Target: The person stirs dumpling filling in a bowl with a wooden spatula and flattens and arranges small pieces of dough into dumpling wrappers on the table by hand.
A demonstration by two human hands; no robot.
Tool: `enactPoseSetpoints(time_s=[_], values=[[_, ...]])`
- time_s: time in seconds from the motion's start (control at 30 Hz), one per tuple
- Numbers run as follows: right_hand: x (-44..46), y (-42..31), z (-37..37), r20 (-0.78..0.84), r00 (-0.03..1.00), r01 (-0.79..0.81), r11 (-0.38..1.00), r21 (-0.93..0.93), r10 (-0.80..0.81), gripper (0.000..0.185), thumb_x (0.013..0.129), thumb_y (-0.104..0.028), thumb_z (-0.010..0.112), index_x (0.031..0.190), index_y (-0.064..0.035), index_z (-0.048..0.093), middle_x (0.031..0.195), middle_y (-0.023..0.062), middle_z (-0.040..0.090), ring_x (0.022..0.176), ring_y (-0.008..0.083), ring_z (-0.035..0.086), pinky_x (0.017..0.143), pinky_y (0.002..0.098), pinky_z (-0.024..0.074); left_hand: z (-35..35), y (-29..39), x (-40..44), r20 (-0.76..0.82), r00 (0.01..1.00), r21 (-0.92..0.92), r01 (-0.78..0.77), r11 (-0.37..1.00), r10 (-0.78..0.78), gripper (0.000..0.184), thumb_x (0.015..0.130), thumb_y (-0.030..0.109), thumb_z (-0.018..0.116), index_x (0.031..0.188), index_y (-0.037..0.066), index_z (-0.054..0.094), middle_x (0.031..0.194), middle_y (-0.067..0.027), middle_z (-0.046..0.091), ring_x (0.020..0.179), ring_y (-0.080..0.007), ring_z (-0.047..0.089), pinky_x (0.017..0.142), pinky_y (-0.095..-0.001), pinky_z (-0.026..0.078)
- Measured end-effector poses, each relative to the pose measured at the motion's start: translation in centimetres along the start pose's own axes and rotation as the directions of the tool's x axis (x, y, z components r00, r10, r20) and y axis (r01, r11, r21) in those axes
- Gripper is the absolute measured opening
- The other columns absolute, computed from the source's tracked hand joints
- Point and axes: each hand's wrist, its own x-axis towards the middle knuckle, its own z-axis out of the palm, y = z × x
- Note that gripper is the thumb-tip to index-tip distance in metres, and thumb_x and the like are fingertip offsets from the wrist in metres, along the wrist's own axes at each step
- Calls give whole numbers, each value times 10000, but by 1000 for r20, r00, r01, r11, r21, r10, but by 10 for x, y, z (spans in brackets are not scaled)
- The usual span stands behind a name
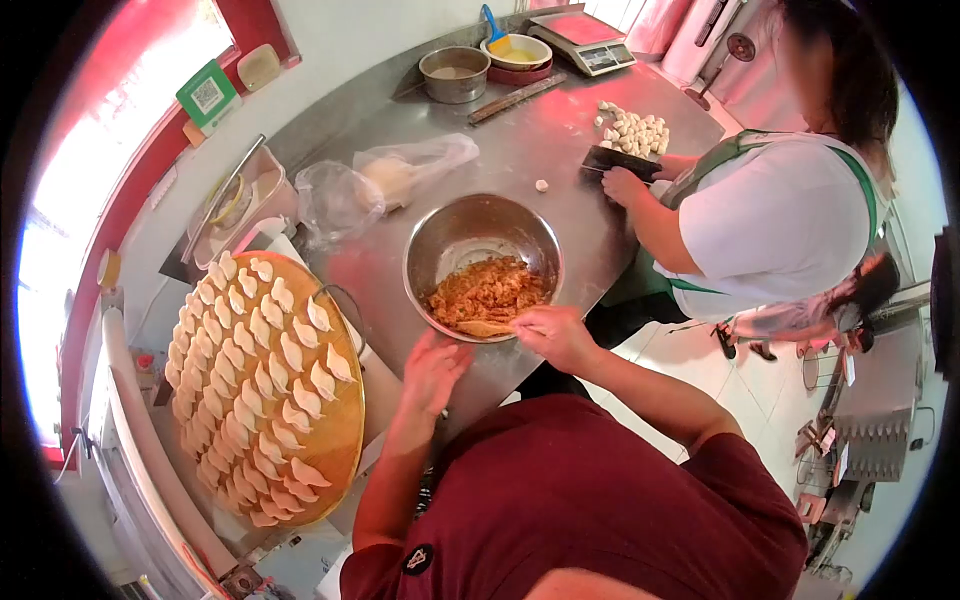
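From where I operate, a co-worker stands ahead and to the right of my right hand, both of that person's hands at a dark cleaver on the desk. A pile of dough pieces lies just beyond that blade, and one loose piece sits alone between it and my bowl. That person's arm takes up the space on this side.

Left of my left hand, a round wooden board covered with rows of dumplings comes close to my forearm. Farther ahead of that hand, a clear plastic bag lies with a pale lump of dough. Well beyond both hands, near the wall, are a steel pot, a wooden stick and a scale.

The metal bowl is directly in front of my two hands, with reddish filling gathered toward its near side. My right hand is closed around the handle of a wooden spoon, whose head lies in the filling by the near rim. My left hand is at the near left rim, fingers partly bent; I cannot tell whether it grips the metal or only leans on it.
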Motion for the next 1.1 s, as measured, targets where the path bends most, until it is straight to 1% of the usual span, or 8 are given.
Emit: enactPoseSetpoints(time_s=[0.1, 0.2, 0.23, 0.33, 0.47, 0.83, 0.97, 1.1], values=[[-4, 9, -9, -8, 978, -209, 976, 60, 209, 183, 806, -167, 599, 877, -7, 651, 796, 143, 649, 719, 266, 642, 650, 335, 498, -2, -20, 6, 16, 998, -49, 58, 997, -57, 402, 810, -38, 494, 1198, 59, 450, 1143, -159, 543, 1070, -345, 535, 924, -475, 430], [-13, 28, -24, 58, 997, -54, 999, -7, 54, 193, 803, -176, 600, 889, -12, 655, 782, 131, 651, 715, 237, 643, 654, 326, 496, -4, -37, 11, 37, 997, -132, 70, 989, -66, 390, 806, -49, 487, 1181, 52, 449, 1128, -173, 546, 1067, -364, 539, 908, -492, 442], [-14, 29, -30, 104, 933, -348, 937, 23, 344, 198, 797, -177, 599, 894, -15, 659, 772, 129, 651, 700, 216, 638, 648, 321, 493, 0, -39, 13, -12, 997, -148, 79, 986, -82, 347, 817, -61, 458, 1149, 40, 440, 1116, -185, 549, 1033, -372, 558, 880, -483, 466], [-5, 29, -51, 121, 890, -448, 893, 44, 440, 209, 789, -177, 604, 908, -14, 656, 779, 126, 651, 691, 210, 629, 645, 315, 487, 0, -44, 16, -36, 998, -132, 40, 990, -45, 196, 848, -28, 454, 1039, 5, 427, 1129, -230, 528, 1058, -394, 543, 929, -520, 440], [12, 30, -58, 38, 971, -233, 969, -80, 236, 209, 778, -186, 606, 873, -5, 647, 810, 117, 653, 720, 213, 623, 665, 310, 475, -4, -46, 19, -117, 992, -22, -57, 998, 54, 116, 885, 2, 444, 999, 14, 421, 1077, -223, 549, 1006, -385, 574, 889, -497, 478], [17, 11, -33, 361, 919, 329, 817, -474, -160, 179, 783, -136, 548, 937, -117, 638, 729, 70, 517, 722, 246, 570, 584, 367, 473, -4, -44, 26, -167, 983, 108, -59, 992, 77, 149, 928, 53, 438, 1071, 13, 425, 1061, -152, 567, 925, -300, 615, 818, -429, 513], [16, -8, -29, 251, 939, 335, 780, -529, -233, 76, 762, -115, 545, 836, -110, 563, 722, 49, 481, 716, 234, 556, 554, 364, 468, 0, -46, 23, -183, 978, 92, -83, 992, 99, 107, 933, 75, 457, 1024, 22, 442, 1011, -136, 576, 908, -273, 623, 820, -418, 522], [16, 7, -19, 515, 857, 345, 771, -535, -26, 434, 750, -304, 644, 1127, -104, 560, 874, 75, 529, 855, 272, 557, 695, 372, 485, -3, -44, 24, -129, 987, 99, -79, 992, 91, 126, 939, 89, 453, 1052, 35, 446, 1031, -134, 583, 910, -273, 630, 800, -415, 532]])
